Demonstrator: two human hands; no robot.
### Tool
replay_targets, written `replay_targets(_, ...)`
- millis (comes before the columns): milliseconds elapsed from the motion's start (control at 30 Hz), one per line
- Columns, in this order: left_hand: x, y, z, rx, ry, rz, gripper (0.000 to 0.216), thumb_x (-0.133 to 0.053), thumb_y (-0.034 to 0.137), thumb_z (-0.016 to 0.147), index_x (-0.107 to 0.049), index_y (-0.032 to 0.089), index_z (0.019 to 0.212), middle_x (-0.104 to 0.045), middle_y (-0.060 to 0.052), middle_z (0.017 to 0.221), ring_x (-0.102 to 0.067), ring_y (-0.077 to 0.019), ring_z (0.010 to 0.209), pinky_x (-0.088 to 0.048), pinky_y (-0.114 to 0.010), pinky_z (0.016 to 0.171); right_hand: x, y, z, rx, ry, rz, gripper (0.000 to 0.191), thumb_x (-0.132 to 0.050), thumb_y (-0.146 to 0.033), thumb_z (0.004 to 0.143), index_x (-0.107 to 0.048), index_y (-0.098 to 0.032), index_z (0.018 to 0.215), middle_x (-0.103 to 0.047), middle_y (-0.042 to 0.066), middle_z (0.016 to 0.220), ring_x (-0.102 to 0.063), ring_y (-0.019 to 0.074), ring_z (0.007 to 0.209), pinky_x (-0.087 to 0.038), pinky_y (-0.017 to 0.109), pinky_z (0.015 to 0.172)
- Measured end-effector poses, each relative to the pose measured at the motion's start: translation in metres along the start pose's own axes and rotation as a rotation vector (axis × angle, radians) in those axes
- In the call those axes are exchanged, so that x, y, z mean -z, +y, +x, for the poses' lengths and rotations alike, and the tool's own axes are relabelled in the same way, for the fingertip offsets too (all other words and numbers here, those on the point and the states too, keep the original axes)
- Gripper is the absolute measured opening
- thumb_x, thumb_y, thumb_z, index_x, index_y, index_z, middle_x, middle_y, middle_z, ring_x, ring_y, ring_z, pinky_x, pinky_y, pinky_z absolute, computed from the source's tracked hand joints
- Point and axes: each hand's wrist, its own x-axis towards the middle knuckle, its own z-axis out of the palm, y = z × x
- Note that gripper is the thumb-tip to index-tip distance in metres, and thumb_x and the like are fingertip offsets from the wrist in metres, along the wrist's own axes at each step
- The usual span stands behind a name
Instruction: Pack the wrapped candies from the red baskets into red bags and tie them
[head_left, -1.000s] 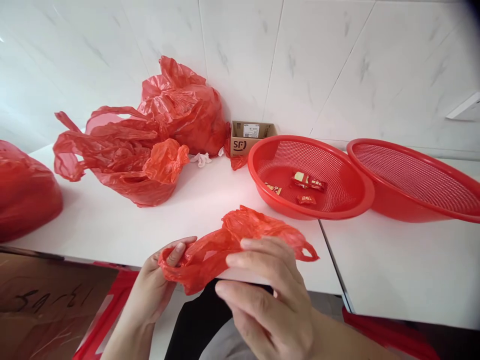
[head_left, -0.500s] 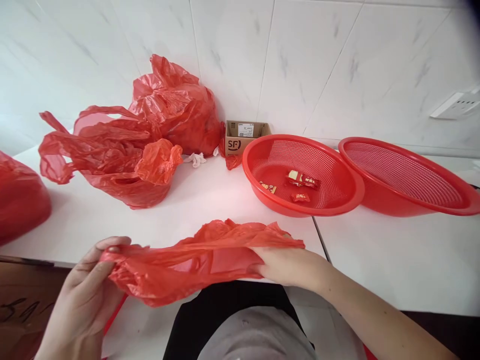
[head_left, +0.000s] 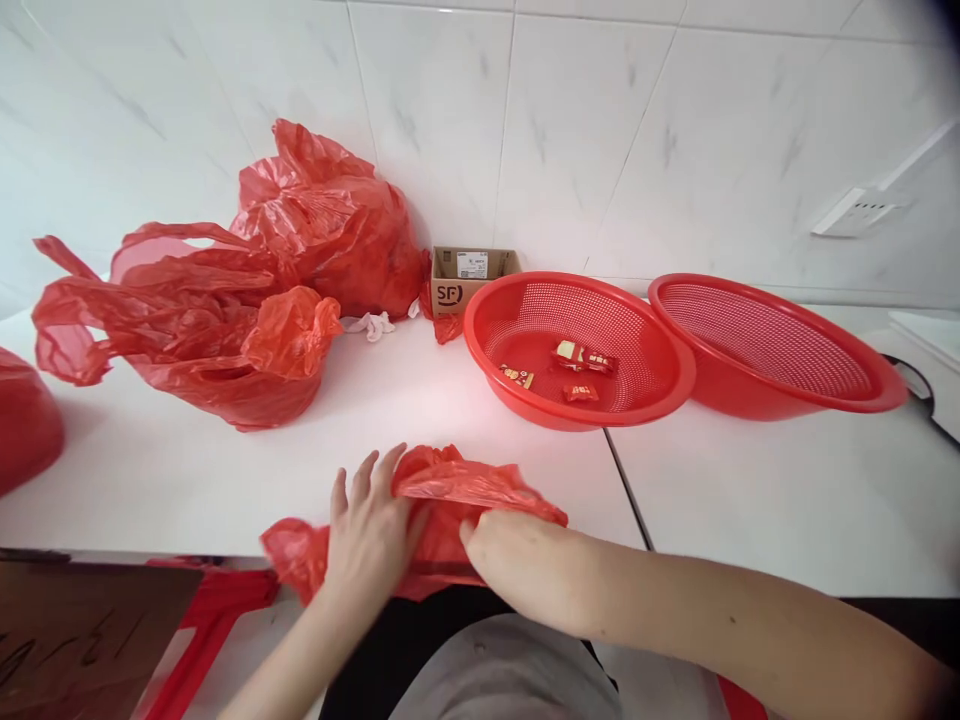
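A thin red plastic bag (head_left: 480, 482) lies crumpled at the table's front edge, close to my body. My left hand (head_left: 369, 535) rests on its left part with the fingers spread and pointing away from me. The thumb lies against the plastic by the bag's mouth. My right hand (head_left: 517, 555) reaches into the bag's mouth from the right, and its fingers are mostly hidden by the plastic. Whatever the bag contains does not show.
Beyond the bag, a red plastic colander (head_left: 637, 402) holds several small wrapped snacks (head_left: 583, 357). A second red colander (head_left: 765, 400) leans beside it. Full red bags (head_left: 330, 220) and a small cardboard box (head_left: 450, 290) stand by the tiled wall (head_left: 585, 120).
My left hand has let go of the bag's left end and moved right onto its middle, fingers spread. The stretched bag has bunched up. My right hand has shifted slightly left.
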Motion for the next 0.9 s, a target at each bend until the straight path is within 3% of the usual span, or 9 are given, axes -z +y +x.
replay_targets(67, 0.002, -0.023, 0.021, 0.034, -0.044, 0.04, 0.036, -0.042, 0.021, 0.092, -0.067, 0.017, 0.116, -0.057, -0.017, 0.134, -0.062, -0.0338, 0.107, -0.05, -0.05, 0.091, 0.015, -0.009, -0.003, 0.163, -0.35, -0.218, 0.026, -0.071, -0.006, 0.051, -0.054, -0.025, 0.048, -0.056, 0.001, 0.044, -0.051, 0.0182, 0.04, -0.038, 0.034, 0.042)
replay_targets(133, 0.017, -0.046, 0.034, 0.104, -0.073, 0.14, 0.037, -0.035, 0.015, 0.09, -0.069, 0.016, 0.104, -0.053, -0.015, 0.138, -0.063, -0.0324, 0.101, -0.053, -0.041, 0.072, 0.037, -0.015, -0.002, 0.318, -0.747, -0.371, 0.02, -0.072, -0.005, 0.053, -0.061, -0.022, 0.056, -0.057, 0.0, 0.045, -0.05, 0.0168, 0.039, -0.037, 0.032, 0.043)
replay_targets(200, 0.033, -0.058, 0.038, 0.088, -0.194, 0.194, 0.038, -0.032, 0.01, 0.087, -0.068, 0.016, 0.092, -0.05, -0.013, 0.14, -0.066, -0.0272, 0.085, -0.047, -0.036, 0.059, 0.059, -0.018, 0.003, 0.382, -0.868, -0.323, 0.009, -0.067, -0.012, 0.069, -0.066, -0.02, 0.073, -0.061, 0.0, 0.052, -0.053, 0.0164, 0.044, -0.038, 0.031, 0.047)
replay_targets(300, 0.043, -0.051, 0.035, -0.014, -0.338, 0.12, 0.038, -0.03, 0.006, 0.085, -0.066, 0.017, 0.093, -0.057, -0.011, 0.128, -0.062, -0.0171, 0.061, -0.042, -0.033, 0.055, 0.072, -0.016, 0.014, 0.421, -0.578, -0.174, 0.021, -0.048, -0.01, 0.087, -0.066, -0.018, 0.096, -0.069, 0.004, 0.078, -0.06, 0.017, 0.066, -0.044, 0.03, 0.06)
replay_targets(400, 0.039, -0.034, 0.031, -0.073, -0.396, -0.017, 0.039, -0.031, 0.005, 0.084, -0.066, 0.017, 0.093, -0.062, -0.008, 0.106, -0.061, -0.0164, 0.061, -0.044, -0.032, 0.06, 0.058, -0.003, 0.028, 0.494, -0.376, -0.155, 0.029, -0.041, -0.007, 0.092, -0.064, -0.016, 0.109, -0.068, 0.007, 0.094, -0.061, 0.0186, 0.087, -0.047, 0.032, 0.078)
replay_targets(500, 0.038, -0.031, 0.031, -0.134, -0.484, -0.124, 0.046, -0.031, 0.007, 0.086, -0.066, 0.023, 0.11, -0.063, -0.006, 0.104, -0.067, -0.019, 0.075, -0.048, -0.032, 0.071, 0.043, 0.026, 0.037, 0.368, -0.39, -0.26, 0.035, -0.051, -0.01, 0.088, -0.064, -0.016, 0.12, -0.067, 0.012, 0.112, -0.059, 0.0273, 0.108, -0.043, 0.044, 0.096)
replay_targets(633, 0.041, -0.048, 0.029, -0.126, -0.545, -0.062, 0.051, -0.031, 0.013, 0.09, -0.059, 0.028, 0.129, -0.063, -0.008, 0.112, -0.069, -0.0237, 0.083, -0.051, -0.037, 0.073, 0.047, 0.066, 0.032, 0.054, -0.452, -0.279, 0.067, -0.058, -0.007, 0.076, -0.052, -0.023, 0.141, -0.052, 0.015, 0.143, -0.055, 0.0341, 0.123, -0.041, 0.051, 0.103)
replay_targets(767, 0.043, -0.057, 0.024, -0.091, -0.427, -0.085, 0.044, -0.034, 0.022, 0.093, -0.055, 0.025, 0.131, -0.057, -0.011, 0.126, -0.067, -0.0255, 0.097, -0.054, -0.04, 0.081, 0.076, 0.066, 0.018, 0.034, -0.478, -0.179, 0.057, -0.06, -0.016, 0.083, -0.054, -0.022, 0.139, -0.051, 0.012, 0.145, -0.052, 0.0323, 0.128, -0.042, 0.048, 0.106)
replay_targets(900, 0.042, -0.051, 0.025, -0.125, -0.352, -0.223, 0.04, -0.04, 0.035, 0.093, -0.052, 0.03, 0.132, -0.045, -0.009, 0.144, -0.068, -0.0224, 0.098, -0.056, -0.036, 0.083, 0.131, 0.058, 0.029, 0.108, -0.265, 0.033, 0.038, -0.051, -0.036, 0.095, -0.061, -0.029, 0.131, -0.061, 0.003, 0.135, -0.057, 0.0212, 0.123, -0.044, 0.037, 0.105)
